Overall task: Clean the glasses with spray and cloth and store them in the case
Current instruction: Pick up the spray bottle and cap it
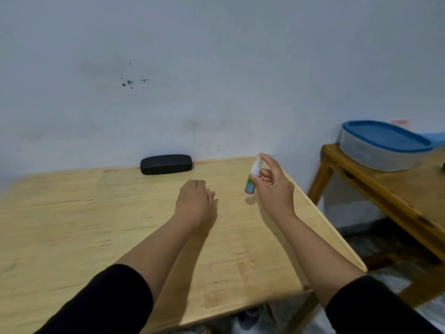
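Nearest us, our two black sleeves (115, 302) reached out over the wooden counter (72, 237). Our left hand (193, 200) hung low over the counter, back upward, knuckles bent under; we could not tell whether its fingers held anything beneath the palm, and neither the glasses nor the cloth showed anywhere.

That was the main risk as we judged it: with no lens in sight beneath the nozzle, a press then would have wet the wood or the left hand and wasted the fluid.

Just beyond and to the right of that hand, our right hand (272, 186) grasped the spray bottle (252, 177) upright, just above the counter. Its fingers (265, 173) curled round the bottle's middle on the right side, one finger arched over the white cap, the coloured label showing below the grip. The hold looked light, and the hand stood near the counter's right edge; we judged a slip could send the bottle off that edge to the floor.

Farthest, well beyond the left hand, the black case (166, 164) lay closed against the wall (216, 68), so it would need opening first.
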### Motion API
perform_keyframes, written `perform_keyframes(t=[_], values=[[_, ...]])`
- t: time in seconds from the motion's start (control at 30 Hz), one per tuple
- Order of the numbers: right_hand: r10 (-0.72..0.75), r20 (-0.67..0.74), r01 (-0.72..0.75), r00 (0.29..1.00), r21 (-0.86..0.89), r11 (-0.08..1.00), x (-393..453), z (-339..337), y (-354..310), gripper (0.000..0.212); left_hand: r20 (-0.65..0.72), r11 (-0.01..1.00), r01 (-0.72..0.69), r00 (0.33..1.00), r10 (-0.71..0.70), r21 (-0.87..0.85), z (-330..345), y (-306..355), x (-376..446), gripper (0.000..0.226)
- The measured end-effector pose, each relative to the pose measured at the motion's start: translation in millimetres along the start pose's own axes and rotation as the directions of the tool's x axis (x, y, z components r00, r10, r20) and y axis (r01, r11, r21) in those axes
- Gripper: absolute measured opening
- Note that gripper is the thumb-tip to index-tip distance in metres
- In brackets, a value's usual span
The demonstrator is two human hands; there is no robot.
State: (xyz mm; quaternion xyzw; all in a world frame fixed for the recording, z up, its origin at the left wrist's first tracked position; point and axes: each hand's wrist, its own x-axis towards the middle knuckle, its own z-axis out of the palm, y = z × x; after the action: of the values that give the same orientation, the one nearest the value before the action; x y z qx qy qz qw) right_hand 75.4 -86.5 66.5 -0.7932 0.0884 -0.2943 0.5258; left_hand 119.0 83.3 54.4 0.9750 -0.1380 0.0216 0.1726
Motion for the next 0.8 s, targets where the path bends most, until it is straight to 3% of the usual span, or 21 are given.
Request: perform_keyframes(t=[0.33,0.8], values=[[-0.005,0.106,0.007,0.994,-0.023,1.0,44,80,10,0.049,0.023,0.996,0.083,0.996,-0.084,0.029,18,-61,39,0.049],[-0.038,0.189,0.054,0.981,-0.079,0.995,106,160,22,0.041,0.042,0.995,0.086,0.995,-0.088,0.05,40,-72,53,0.057]])
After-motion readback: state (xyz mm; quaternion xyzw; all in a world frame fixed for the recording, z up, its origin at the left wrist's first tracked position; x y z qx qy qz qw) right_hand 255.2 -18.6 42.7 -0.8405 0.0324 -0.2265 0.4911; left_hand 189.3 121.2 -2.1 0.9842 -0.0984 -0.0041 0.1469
